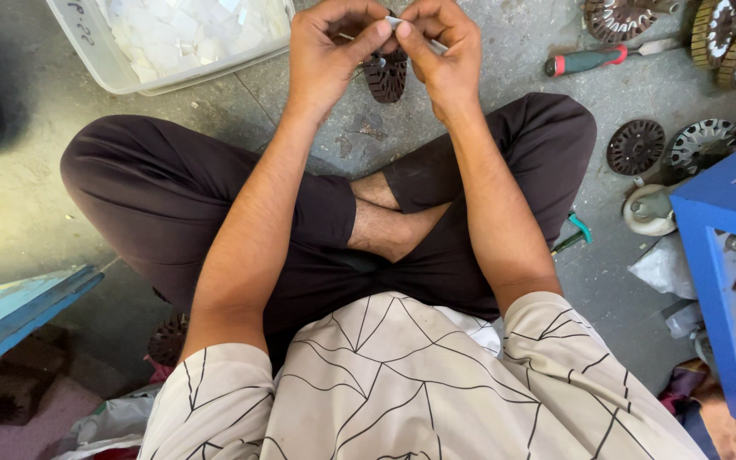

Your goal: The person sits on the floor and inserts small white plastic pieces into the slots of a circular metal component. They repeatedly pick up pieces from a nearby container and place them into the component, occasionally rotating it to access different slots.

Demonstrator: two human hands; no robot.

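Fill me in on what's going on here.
A person sits cross-legged on a concrete floor. The left hand and right hand meet, pinching a small white strip between the fingertips, above a dark toothed metal disc. A clear bin of white pieces sits to the left; a red-handled screwdriver and more toothed discs lie to the right.

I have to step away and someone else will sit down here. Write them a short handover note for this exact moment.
Left hand and right hand: raised together, both pinching a small white strip between the fingertips.
Slotted round core: on the floor just below the hands, untouched.
Clear tub of white pieces: front left.
Red-handled screwdriver and more round cores: on the right.
Done: strip in hand. Left: it is not yet in the core.
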